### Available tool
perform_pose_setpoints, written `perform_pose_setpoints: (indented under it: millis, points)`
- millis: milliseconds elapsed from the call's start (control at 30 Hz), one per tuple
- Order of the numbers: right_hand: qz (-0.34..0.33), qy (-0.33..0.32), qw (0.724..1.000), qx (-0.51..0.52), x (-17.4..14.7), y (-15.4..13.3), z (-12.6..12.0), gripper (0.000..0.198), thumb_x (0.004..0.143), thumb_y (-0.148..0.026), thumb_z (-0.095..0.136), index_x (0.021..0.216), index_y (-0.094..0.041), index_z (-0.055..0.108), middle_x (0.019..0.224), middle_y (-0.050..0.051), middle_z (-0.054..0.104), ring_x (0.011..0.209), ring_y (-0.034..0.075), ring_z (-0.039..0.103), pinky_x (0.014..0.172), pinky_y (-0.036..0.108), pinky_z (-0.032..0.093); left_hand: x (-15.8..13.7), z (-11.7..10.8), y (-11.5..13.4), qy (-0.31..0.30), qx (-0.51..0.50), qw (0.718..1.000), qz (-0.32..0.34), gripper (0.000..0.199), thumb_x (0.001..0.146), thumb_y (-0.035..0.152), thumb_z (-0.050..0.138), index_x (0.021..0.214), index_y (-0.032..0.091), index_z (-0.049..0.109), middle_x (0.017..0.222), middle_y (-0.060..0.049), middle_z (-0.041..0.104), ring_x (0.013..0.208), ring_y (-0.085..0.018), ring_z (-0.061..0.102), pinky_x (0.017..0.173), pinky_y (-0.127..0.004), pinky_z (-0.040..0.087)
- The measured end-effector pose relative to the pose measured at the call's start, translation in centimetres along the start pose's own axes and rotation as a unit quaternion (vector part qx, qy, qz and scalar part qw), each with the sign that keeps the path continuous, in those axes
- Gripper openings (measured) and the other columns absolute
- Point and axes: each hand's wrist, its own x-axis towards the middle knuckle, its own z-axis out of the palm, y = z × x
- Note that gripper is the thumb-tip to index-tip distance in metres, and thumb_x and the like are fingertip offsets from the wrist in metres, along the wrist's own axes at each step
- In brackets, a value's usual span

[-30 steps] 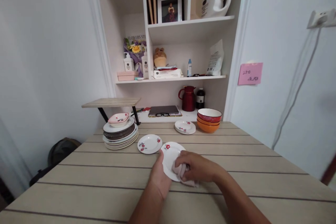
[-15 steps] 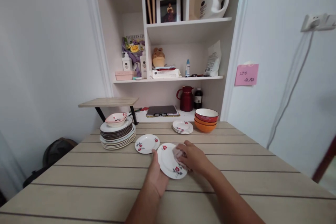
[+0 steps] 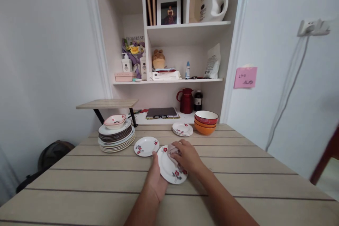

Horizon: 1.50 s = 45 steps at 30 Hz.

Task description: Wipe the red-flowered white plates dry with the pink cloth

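Note:
A white plate with red flowers (image 3: 166, 169) is tilted up over the table, gripped at its left edge by my left hand (image 3: 155, 178), thumb on the rim and palm beneath. My right hand (image 3: 186, 155) is closed on a pale pinkish cloth (image 3: 172, 151) and presses it against the plate's upper right face. Part of the cloth is hidden under my fingers. Just beyond my left thumb, a matching flowered plate (image 3: 146, 146) lies flat on the table.
On the left stands a tall stack of plates (image 3: 116, 143) topped by square bowls (image 3: 114, 121), beside a small raised shelf (image 3: 107, 103). Farther back are a short stack of flowered plates (image 3: 182, 129) and stacked orange and red bowls (image 3: 206, 123). A red jug (image 3: 186, 101) stands behind.
My right hand has slid the cloth leftward and up across the plate. My left hand still holds the plate. The whole view has shifted slightly.

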Motion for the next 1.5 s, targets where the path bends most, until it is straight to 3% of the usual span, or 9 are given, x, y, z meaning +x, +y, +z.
perform_pose_setpoints:
  millis: [133,267,400,567,767,967,1100,1233,1500]
  points:
    - [0.012,-0.107,0.994,-0.018,-1.7,1.4,-2.1,0.041,0.073,-0.024,0.063,0.114,-0.023,0.064,0.107,0.009,0.061,0.093,0.023,0.059,0.079,0.032,0.042,0.3,-0.4,-0.1,0.0,0.001,1.0,-0.016,0.066,0.088,0.061,0.042,0.134,0.016,0.053,0.126,-0.015,0.065,0.124,-0.03,0.055,0.108,-0.046,0.035]
    - [-0.099,-0.209,0.972,0.052,-2.6,0.3,-2.4,0.042,0.064,-0.027,0.074,0.106,-0.027,0.067,0.106,0.004,0.063,0.096,0.023,0.058,0.081,0.031,0.042,-0.4,0.5,0.2,0.002,0.011,0.999,-0.036,0.069,0.087,0.064,0.041,0.132,0.013,0.055,0.124,-0.017,0.065,0.122,-0.031,0.056,0.106,-0.046,0.037]
    - [-0.14,-0.115,0.973,0.146,-1.4,-1.8,-0.2,0.027,0.071,-0.023,0.068,0.098,-0.025,0.067,0.098,0.002,0.06,0.093,0.019,0.057,0.081,0.027,0.043,-1.0,1.5,0.4,0.026,0.027,0.999,0.001,0.063,0.087,0.06,0.046,0.126,0.013,0.059,0.12,-0.017,0.067,0.118,-0.03,0.059,0.103,-0.044,0.041]
    - [-0.026,0.022,0.997,0.066,1.0,-1.7,1.2,0.031,0.081,-0.029,0.062,0.111,-0.025,0.063,0.109,0.006,0.059,0.105,0.022,0.054,0.089,0.03,0.038,-0.7,1.6,0.1,0.042,0.03,0.999,-0.002,0.061,0.09,0.06,0.041,0.133,0.018,0.054,0.124,-0.014,0.066,0.121,-0.028,0.057,0.106,-0.045,0.037]
    - [0.074,-0.049,0.996,-0.005,-0.2,1.9,-1.1,0.038,0.078,-0.027,0.059,0.116,-0.02,0.06,0.108,0.01,0.06,0.09,0.022,0.058,0.077,0.03,0.039,-0.3,0.6,0.2,0.043,0.035,0.998,-0.011,0.067,0.089,0.063,0.038,0.134,0.016,0.052,0.126,-0.014,0.065,0.125,-0.028,0.054,0.111,-0.044,0.032]
    - [-0.097,-0.205,0.971,0.071,-2.3,0.6,-2.0,0.04,0.063,-0.027,0.074,0.102,-0.026,0.067,0.102,0.003,0.064,0.095,0.022,0.057,0.079,0.028,0.041,-0.7,1.1,0.5,0.04,0.041,0.998,-0.02,0.066,0.089,0.062,0.04,0.13,0.013,0.056,0.123,-0.015,0.067,0.121,-0.028,0.057,0.109,-0.042,0.035]
    - [-0.14,-0.096,0.974,0.148,-1.1,-2.1,0.1,0.026,0.071,-0.022,0.068,0.097,-0.024,0.065,0.099,0.002,0.06,0.095,0.019,0.056,0.082,0.026,0.041,-1.1,1.8,0.5,0.062,0.047,0.997,-0.008,0.064,0.088,0.06,0.045,0.128,0.012,0.057,0.121,-0.016,0.067,0.118,-0.029,0.059,0.105,-0.043,0.04]
    - [-0.041,0.004,0.996,0.083,0.7,-2.2,1.5,0.029,0.078,-0.029,0.064,0.107,-0.025,0.062,0.105,0.005,0.057,0.097,0.02,0.056,0.083,0.028,0.04,-0.9,1.9,0.3,0.074,0.045,0.996,-0.004,0.061,0.089,0.058,0.045,0.131,0.015,0.055,0.122,-0.014,0.067,0.118,-0.028,0.059,0.103,-0.043,0.041]
    - [0.06,-0.048,0.997,-0.02,-0.7,1.2,-0.5,0.033,0.076,-0.029,0.06,0.108,-0.022,0.061,0.103,0.008,0.059,0.09,0.023,0.059,0.07,0.029,0.037,0.2,0.1,0.1,0.041,0.034,0.998,-0.029,0.07,0.088,0.063,0.04,0.138,0.016,0.048,0.129,-0.015,0.062,0.124,-0.03,0.055,0.109,-0.046,0.035]
